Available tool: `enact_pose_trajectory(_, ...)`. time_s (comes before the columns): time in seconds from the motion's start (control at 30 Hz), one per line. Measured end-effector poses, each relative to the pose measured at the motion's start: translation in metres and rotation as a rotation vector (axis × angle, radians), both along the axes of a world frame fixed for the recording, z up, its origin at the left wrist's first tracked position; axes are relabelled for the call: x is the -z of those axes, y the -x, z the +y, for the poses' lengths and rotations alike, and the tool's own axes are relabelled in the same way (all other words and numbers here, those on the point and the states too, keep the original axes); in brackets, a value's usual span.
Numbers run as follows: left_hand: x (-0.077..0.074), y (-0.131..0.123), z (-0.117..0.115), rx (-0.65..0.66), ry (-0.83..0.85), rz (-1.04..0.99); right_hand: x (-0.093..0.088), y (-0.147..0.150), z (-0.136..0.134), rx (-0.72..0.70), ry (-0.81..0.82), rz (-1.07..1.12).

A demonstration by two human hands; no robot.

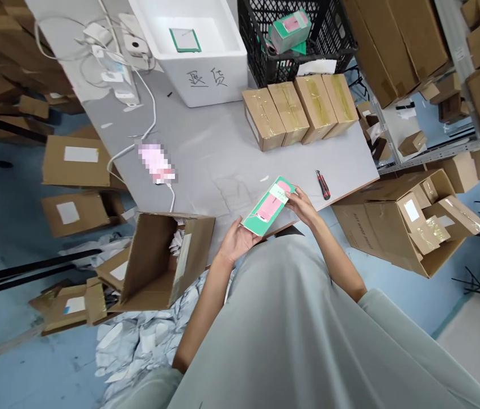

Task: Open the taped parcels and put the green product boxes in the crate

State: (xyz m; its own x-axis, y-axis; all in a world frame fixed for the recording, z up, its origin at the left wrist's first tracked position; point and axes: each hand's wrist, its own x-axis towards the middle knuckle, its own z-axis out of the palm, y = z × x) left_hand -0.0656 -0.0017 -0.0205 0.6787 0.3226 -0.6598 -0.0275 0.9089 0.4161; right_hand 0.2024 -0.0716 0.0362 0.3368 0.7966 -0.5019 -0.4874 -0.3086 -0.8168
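A flat green and pink box (268, 207) is held at the table's front edge, tilted with its printed face up. My left hand (238, 241) grips its lower left end from beneath, fingers partly hidden. At the upper right end, my right hand (301, 205) closes on the box with thumb and fingers. To the right of it lies a red and black box cutter (322, 185) on the grey table (205, 153). Beyond the box stand several taped brown cartons (288, 113) in a row.
A white bin (218, 79) with handwriting holds a green-edged item. Beside it, a black crate (261, 68) contains green and pink boxes. A phone (157, 163) on a cable lies at left. Open cardboard boxes stand left (150, 255) and right (376, 227) of me.
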Motion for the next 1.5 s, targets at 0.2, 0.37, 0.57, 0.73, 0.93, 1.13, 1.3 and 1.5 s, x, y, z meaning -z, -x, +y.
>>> enact_pose_trajectory(0.2,-0.005,-0.017,0.023,-0.014,-0.07,0.061,0.014,-0.011,-0.04,0.007,0.108,0.01)
enact_pose_trajectory(0.37,-0.016,-0.044,0.041,-0.146,-0.127,0.081,0.029,-0.03,-0.053,-0.131,0.114,0.092)
enact_pose_trajectory(0.57,-0.029,-0.096,0.042,-0.38,-0.077,0.142,0.039,-0.065,-0.038,-0.23,0.077,0.262)
enact_pose_trajectory(0.73,-0.031,-0.132,0.031,-0.52,-0.089,0.203,0.039,-0.089,-0.025,-0.362,0.044,0.477)
enact_pose_trajectory(0.93,-0.033,-0.174,0.008,-0.583,-0.168,0.039,0.045,-0.11,-0.009,-0.406,0.116,0.678)
enact_pose_trajectory(1.13,-0.028,-0.204,-0.009,-0.562,-0.268,0.055,0.047,-0.129,0.003,-0.5,0.137,0.652)
enact_pose_trajectory(1.3,-0.031,-0.208,-0.007,-0.575,-0.41,0.188,0.039,-0.149,0.006,-0.599,0.015,0.416)
enact_pose_trajectory(1.5,-0.038,-0.21,-0.007,-0.503,-0.538,0.32,0.023,-0.152,0.024,-0.514,-0.197,-0.051)
